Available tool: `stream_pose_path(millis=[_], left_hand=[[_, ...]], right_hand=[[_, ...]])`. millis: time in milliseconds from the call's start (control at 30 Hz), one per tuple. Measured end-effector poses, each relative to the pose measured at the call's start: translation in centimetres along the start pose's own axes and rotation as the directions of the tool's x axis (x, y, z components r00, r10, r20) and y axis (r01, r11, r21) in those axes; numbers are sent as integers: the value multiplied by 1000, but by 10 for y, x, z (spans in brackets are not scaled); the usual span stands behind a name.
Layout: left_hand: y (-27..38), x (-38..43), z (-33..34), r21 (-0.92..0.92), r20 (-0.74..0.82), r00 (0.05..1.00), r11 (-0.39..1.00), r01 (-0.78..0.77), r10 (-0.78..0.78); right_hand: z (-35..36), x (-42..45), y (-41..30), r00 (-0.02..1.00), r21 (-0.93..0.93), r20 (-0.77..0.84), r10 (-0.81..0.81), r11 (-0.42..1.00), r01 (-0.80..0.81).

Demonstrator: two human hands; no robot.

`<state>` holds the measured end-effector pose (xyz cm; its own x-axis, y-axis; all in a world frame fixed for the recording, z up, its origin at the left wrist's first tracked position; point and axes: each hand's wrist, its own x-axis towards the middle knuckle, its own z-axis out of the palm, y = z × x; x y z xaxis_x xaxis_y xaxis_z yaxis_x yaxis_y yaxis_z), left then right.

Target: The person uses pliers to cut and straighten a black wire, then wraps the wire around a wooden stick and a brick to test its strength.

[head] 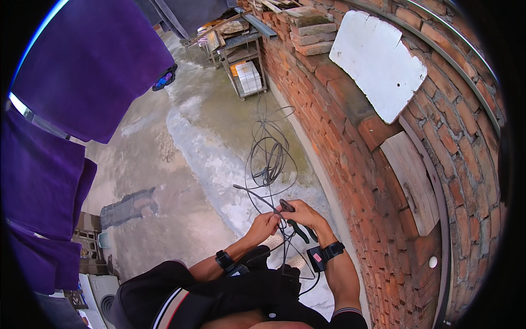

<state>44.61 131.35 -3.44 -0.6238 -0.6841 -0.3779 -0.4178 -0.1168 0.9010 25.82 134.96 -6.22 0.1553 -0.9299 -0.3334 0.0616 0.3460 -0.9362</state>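
Note:
My left hand (261, 227) is closed on a strand of black cable (257, 192) in front of my body. Close beside it on the right, my right hand (303, 214) holds pliers (299, 231) with dark green handles, their dark jaws pointing up and left past my fingers. The fingertips of both hands nearly meet at the cable. Loose loops of the same cable hang down below the hands towards my lap. Ahead of them lies a tangled coil of cable (269, 164) over the concrete floor. Exactly how the fingers grip the strand is partly hidden.
A brick wall (341, 164) runs along the right, with a white board (378, 61) and a wooden plank (411, 181) on its ledge. Farther ahead stands a metal rack (240, 61) holding boxes and scrap. Purple cloths (94, 61) hang at the left, above an outdoor air-conditioner unit (96, 294).

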Motion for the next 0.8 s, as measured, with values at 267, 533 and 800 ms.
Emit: stream_pose_path(millis=[267, 533, 800], left_hand=[[-3, 1, 0, 55, -10, 1000, 998, -14, 15], [-4, 9, 26, -108, 7, 1000, 994, 28, -27], [-14, 30, 45, -286, -10, 1000, 958, -9, 6]], right_hand=[[0, -3, 13, 932, 421, -347, 106, 905, 54], [-32, -135, 52, 753, 358, -610, 245, 934, -14], [3, -289, 122, 611, 200, -756, 234, 972, -125]])
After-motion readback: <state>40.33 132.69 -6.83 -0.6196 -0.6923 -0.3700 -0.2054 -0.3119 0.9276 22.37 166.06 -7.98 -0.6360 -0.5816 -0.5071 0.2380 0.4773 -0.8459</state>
